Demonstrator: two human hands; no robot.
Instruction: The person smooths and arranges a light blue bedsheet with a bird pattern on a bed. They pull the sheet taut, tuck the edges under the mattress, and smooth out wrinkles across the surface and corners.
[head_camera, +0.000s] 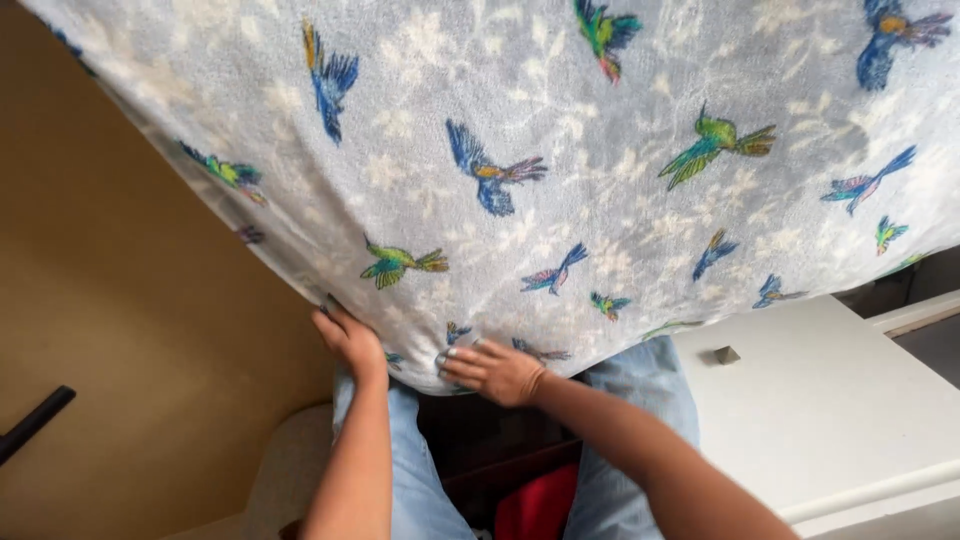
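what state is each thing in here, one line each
bird-print blanket: spread out flat, near edge held by both hands
left hand: fingers curled on the blanket's edge, gripping it
right hand: palm down, fingers pressed on the blanket's edge
white cabinet: closed, a small knob showing, its far part covered by the blanket
red item: partly hidden between the person's legs
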